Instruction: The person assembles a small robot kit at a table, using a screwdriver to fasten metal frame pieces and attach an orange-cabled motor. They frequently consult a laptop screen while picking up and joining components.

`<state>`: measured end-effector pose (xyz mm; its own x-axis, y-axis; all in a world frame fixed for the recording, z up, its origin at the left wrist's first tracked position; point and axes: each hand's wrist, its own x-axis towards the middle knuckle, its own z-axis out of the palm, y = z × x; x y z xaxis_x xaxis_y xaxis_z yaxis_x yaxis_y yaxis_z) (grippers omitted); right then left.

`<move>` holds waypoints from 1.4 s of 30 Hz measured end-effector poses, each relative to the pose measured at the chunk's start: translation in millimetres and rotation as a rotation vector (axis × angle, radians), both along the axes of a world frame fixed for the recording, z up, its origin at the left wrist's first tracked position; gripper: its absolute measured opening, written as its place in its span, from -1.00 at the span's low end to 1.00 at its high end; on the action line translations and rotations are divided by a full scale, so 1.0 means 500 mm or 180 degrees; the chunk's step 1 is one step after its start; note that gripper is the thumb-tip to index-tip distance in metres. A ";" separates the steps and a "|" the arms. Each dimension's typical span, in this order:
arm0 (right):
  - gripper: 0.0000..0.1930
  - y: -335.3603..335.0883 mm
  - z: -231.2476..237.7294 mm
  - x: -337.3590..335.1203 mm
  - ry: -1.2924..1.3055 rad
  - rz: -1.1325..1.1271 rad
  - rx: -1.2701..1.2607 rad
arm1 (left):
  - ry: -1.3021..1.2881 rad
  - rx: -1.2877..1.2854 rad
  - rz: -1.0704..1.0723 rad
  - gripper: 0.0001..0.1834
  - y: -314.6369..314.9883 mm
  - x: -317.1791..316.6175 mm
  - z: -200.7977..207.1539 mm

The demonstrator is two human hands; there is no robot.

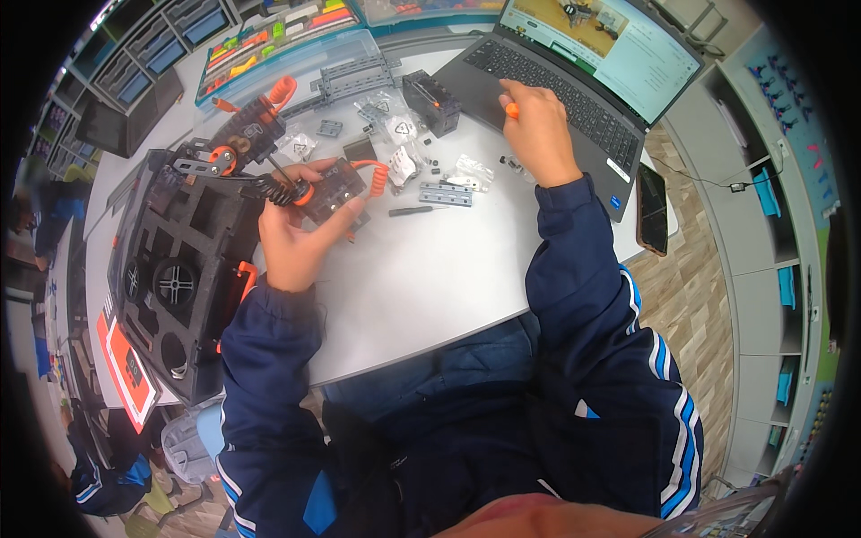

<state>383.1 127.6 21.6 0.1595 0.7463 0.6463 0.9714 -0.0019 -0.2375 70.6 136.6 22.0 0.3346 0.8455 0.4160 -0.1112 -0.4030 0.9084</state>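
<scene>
My left hand (pixel 298 242) is closed round a dark, boxy electronic module (pixel 339 188) with a coiled orange cable (pixel 378 177) plugged in. The module sits against a larger dark kit-built assembly (pixel 247 134), which has orange parts and another coiled orange cable. My right hand (pixel 543 139) is over the near part of an open laptop (pixel 484 67), fingers curled around a small orange object (pixel 512 110). Most of that object is hidden in the fingers, so its kind cannot be made out. Between my hands lie grey perforated strips (pixel 447 195) and a thin dark screwdriver (pixel 413 212).
A black foam-lined case (pixel 193 224) with wheels stands at the left, beside an orange-and-white booklet (pixel 126 368). Plastic bags (pixel 402 128), a dark box (pixel 432 100) and grey beams (pixel 354 79) lie farther back. A phone (pixel 652 211) rests at the right edge.
</scene>
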 end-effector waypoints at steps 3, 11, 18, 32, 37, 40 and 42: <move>-0.69 0.000 0.003 0.000 -0.0071 0.0000 0.0009 | -0.0070 -0.0260 -0.0049 -0.53 0.000 -0.003 -0.004; -0.73 -0.007 0.025 -0.015 0.0536 0.0182 0.0016 | -0.0034 0.0049 0.0043 -0.53 -0.009 -0.010 -0.002; -0.82 0.000 0.053 -0.058 0.0579 0.0536 0.0039 | -0.0013 -0.0137 0.0222 -0.49 -0.094 -0.067 0.028; -0.81 0.241 0.112 -0.257 -0.1155 0.1503 -0.0911 | 0.0555 0.0386 0.0231 -0.45 -0.192 -0.133 0.053; -0.68 0.301 0.099 -0.285 -0.0546 0.1367 -0.1272 | 0.0523 0.0453 0.0291 -0.46 -0.206 -0.152 0.047; -0.66 0.309 0.092 -0.299 -0.0367 0.1508 -0.1562 | 0.0617 0.0512 0.0364 -0.44 -0.206 -0.159 0.041; -0.65 0.304 0.091 -0.309 -0.0333 0.1405 -0.1541 | 0.0616 0.0420 0.0391 -0.43 -0.205 -0.160 0.037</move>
